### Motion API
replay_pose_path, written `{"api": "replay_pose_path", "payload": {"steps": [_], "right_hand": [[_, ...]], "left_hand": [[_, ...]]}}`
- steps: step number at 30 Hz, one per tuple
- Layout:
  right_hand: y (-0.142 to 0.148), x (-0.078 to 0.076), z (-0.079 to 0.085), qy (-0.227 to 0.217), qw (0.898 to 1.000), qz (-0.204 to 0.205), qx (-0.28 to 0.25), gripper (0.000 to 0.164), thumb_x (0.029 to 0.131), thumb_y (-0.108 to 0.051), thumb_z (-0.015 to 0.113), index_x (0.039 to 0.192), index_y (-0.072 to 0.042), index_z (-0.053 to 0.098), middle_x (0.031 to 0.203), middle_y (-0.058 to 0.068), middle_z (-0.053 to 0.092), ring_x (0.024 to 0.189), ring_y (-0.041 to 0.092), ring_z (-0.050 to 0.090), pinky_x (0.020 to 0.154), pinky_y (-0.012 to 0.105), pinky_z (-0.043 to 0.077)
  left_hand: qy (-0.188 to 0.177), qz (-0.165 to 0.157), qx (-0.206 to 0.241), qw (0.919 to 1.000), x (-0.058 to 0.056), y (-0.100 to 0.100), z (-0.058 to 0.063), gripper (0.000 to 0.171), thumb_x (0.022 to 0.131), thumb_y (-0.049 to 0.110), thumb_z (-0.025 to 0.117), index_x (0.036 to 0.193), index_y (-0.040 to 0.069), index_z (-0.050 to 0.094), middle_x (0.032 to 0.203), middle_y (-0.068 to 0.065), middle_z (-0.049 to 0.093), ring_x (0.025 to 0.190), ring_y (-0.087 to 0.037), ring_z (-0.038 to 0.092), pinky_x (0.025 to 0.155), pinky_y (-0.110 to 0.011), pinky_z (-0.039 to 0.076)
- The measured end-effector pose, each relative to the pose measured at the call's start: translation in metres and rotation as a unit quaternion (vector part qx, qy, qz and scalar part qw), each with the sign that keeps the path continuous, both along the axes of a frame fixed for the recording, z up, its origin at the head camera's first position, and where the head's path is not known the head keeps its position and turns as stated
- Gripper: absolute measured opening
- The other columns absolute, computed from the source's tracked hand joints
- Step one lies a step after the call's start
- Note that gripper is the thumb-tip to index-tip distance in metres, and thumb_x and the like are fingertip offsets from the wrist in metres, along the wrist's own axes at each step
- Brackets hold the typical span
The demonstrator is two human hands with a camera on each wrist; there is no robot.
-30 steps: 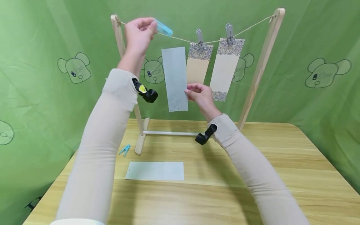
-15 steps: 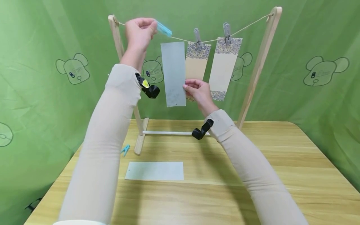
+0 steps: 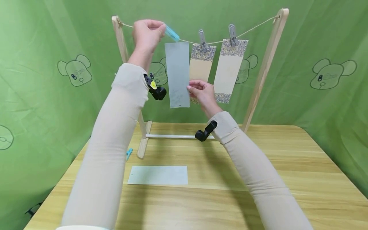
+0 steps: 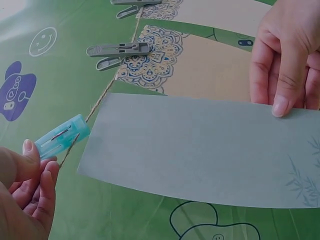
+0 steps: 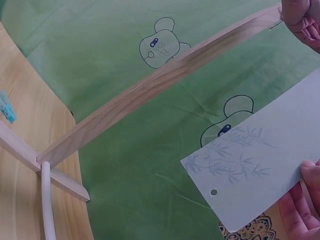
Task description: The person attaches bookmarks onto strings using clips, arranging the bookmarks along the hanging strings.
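My left hand (image 3: pixel 147 35) pinches a light blue clothespin (image 3: pixel 172 33) by its handle end, at the string (image 3: pixel 186 41). In the left wrist view the clothespin (image 4: pixel 62 136) overlaps the string, its nose close to the top edge of a pale blue bookmark (image 4: pixel 200 150). By its right edge, my right hand (image 3: pixel 203 95) pinches this bookmark (image 3: pixel 177 73) between thumb and fingers, holding it upright with its top near the string. A bamboo print and a small hole mark the bookmark's lower end in the right wrist view.
Two grey clothespins (image 3: pixel 202 41) hold two patterned cream bookmarks (image 3: pixel 230 70) on the string, right of the pale blue one. The string spans a wooden frame (image 3: pixel 267 68). On the table lie another pale blue bookmark (image 3: pixel 158 175) and a blue clothespin (image 3: pixel 129 154).
The right hand has raised the pale blue bookmark to the string. My left hand has shifted right and slightly down with the clothespin, closer to the bookmark's top edge.
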State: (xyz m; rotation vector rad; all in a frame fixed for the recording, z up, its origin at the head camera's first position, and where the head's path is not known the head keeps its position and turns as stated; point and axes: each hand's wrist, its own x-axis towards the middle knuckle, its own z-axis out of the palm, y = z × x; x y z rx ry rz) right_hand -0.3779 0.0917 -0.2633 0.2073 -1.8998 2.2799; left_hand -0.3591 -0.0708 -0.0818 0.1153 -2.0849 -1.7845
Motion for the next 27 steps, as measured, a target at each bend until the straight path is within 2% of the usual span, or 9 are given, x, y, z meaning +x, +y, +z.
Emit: {"api": "replay_pose_path", "payload": {"steps": [4, 7, 12, 16, 27], "right_hand": [[0.0004, -0.0002, -0.0008, -0.002, 1.000, -0.001, 0.001, 0.020, 0.081, 0.000, 0.071, 0.100, -0.004, 0.067, 0.085, 0.001, 0.067, 0.071, 0.011, 0.063, 0.068, 0.021, 0.056], [0.0001, 0.0002, -0.0020, -0.003, 1.000, 0.001, -0.002, 0.019, 0.082, 0.001, 0.070, 0.100, -0.004, 0.067, 0.085, 0.001, 0.068, 0.072, 0.011, 0.063, 0.069, 0.021, 0.056], [-0.0001, 0.0000, -0.0047, -0.004, 1.000, -0.001, -0.001, 0.020, 0.081, 0.001, 0.070, 0.100, -0.004, 0.067, 0.085, 0.001, 0.068, 0.071, 0.011, 0.063, 0.068, 0.021, 0.056], [-0.0001, -0.0009, -0.0064, -0.008, 1.000, -0.004, 0.002, 0.020, 0.081, 0.001, 0.070, 0.099, -0.005, 0.067, 0.084, 0.001, 0.068, 0.070, 0.011, 0.063, 0.068, 0.022, 0.056], [-0.0004, -0.0024, -0.0072, 0.001, 1.000, -0.006, 0.005, 0.018, 0.081, 0.000, 0.071, 0.097, -0.005, 0.068, 0.083, 0.001, 0.068, 0.067, 0.010, 0.062, 0.065, 0.021, 0.056]], "left_hand": [[-0.001, -0.002, -0.010, 0.9999, 0.0009, 0.0022, 0.0009, 0.012, 0.083, 0.017, 0.072, 0.095, 0.018, 0.072, 0.100, 0.006, 0.068, 0.088, -0.006, 0.062, 0.081, -0.013, 0.048], [-0.002, -0.006, -0.005, 1.0000, 0.0031, 0.0031, 0.0024, 0.012, 0.083, 0.016, 0.072, 0.095, 0.018, 0.072, 0.101, 0.005, 0.068, 0.087, -0.006, 0.062, 0.077, -0.013, 0.049], [0.008, -0.014, 0.028, 0.9995, 0.0075, 0.0039, 0.0071, 0.011, 0.083, 0.014, 0.072, 0.094, 0.016, 0.072, 0.099, 0.005, 0.067, 0.083, -0.006, 0.060, 0.069, -0.012, 0.050], [0.016, -0.016, 0.048, 0.9986, 0.0087, 0.0036, 0.0092, 0.011, 0.083, 0.012, 0.071, 0.094, 0.014, 0.072, 0.099, 0.005, 0.067, 0.083, -0.007, 0.061, 0.069, -0.011, 0.050], [-0.014, -0.006, 0.013, 0.9998, 0.0061, 0.0021, 0.0052, 0.011, 0.083, 0.013, 0.072, 0.093, 0.016, 0.072, 0.098, 0.005, 0.068, 0.085, -0.006, 0.061, 0.071, -0.012, 0.050]]}}
